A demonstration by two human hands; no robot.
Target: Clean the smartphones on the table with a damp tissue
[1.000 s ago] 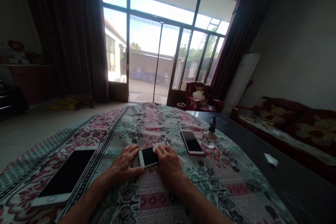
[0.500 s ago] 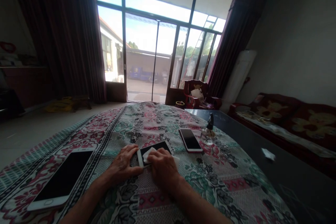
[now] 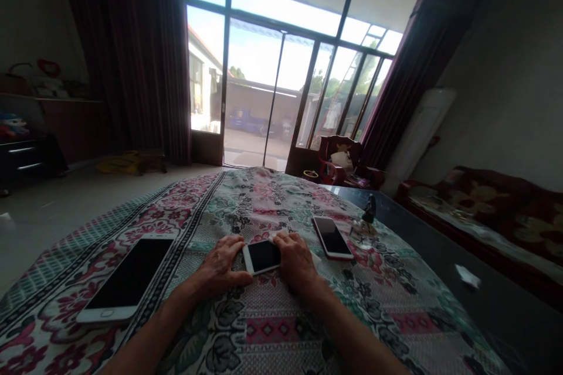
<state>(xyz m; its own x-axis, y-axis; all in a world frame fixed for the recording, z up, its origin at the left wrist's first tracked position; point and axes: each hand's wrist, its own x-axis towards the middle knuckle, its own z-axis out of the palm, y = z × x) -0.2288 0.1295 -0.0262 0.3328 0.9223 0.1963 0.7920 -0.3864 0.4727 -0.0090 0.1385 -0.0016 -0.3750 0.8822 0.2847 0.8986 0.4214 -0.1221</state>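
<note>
Right now the left grip (image 3: 220,266) and right grip (image 3: 297,261) clasp a small white phone (image 3: 261,256) from both sides on the patterned surface (image 3: 268,331) (white wipe (image 3: 281,235) peeking out), 2 more phones, the big phone (image 3: 127,278) and the red-edged phone (image 3: 332,238), flanking.

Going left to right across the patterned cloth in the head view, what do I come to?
Large white smartphone → left hand → small white smartphone → right hand → red-edged smartphone → small glass bottle with a dark top
</note>
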